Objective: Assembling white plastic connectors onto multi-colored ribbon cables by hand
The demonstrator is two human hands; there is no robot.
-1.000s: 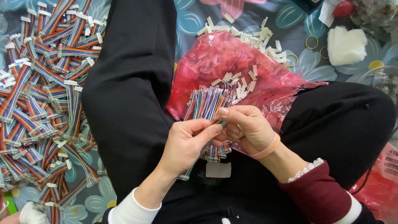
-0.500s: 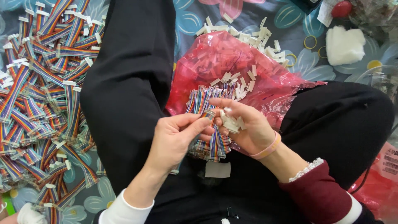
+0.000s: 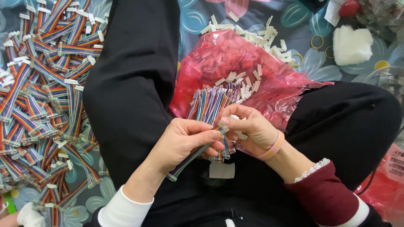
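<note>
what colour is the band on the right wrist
Pink; the wristband shows clearly in the head view.

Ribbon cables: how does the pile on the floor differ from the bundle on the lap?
The floor pile lies scattered and crisscrossed; the lap bundle lies packed parallel on the red bag. The floor pile's cables carry white connectors on their ends; the lap bundle shows none on its upper ends. Both are rainbow-striped. The left hand holds one such cable, with the right hand at its tip.

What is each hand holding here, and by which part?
The left hand pinches a rainbow ribbon cable near its upper end, its lower end hanging free. The right hand holds small white connectors at that end; the exact grip is hidden.
</note>
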